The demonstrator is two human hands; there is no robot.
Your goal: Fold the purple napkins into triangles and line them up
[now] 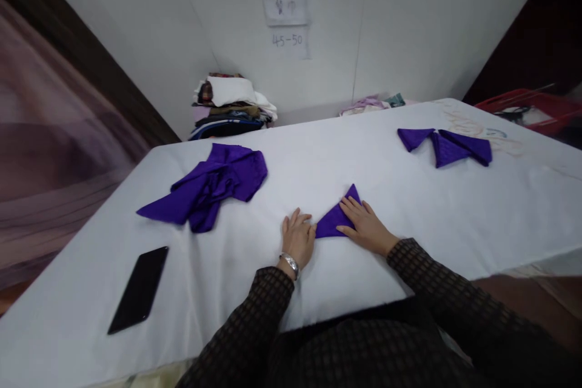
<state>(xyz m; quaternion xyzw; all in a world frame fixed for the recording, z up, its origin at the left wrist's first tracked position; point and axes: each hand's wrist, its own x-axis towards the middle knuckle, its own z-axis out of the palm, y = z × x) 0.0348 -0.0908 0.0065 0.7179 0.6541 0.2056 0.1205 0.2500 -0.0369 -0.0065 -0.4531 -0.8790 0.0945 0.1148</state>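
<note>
Triangular purple cloth (330, 222) on the white tablecloth (318, 157), long axis slanting from near left to far right, one sharp corner pointing away, another at the left hand (300, 239). Right hand (364, 225) flat over it, fingers spread; left hand's fingers loosely bent, pinching impossible to tell. Farther left, crumpled cloth (204, 188) and black phone (139, 290).

Folded purple piece (330, 222): smooth cloth, faint sheen. Crumpled purple heap (218, 180): looks the same. Surface (364, 154): matt cloth cover, lightly creased. Bracelet (290, 262): shiny metal. Sleeve (266, 300): rough-textured cloth.
</note>
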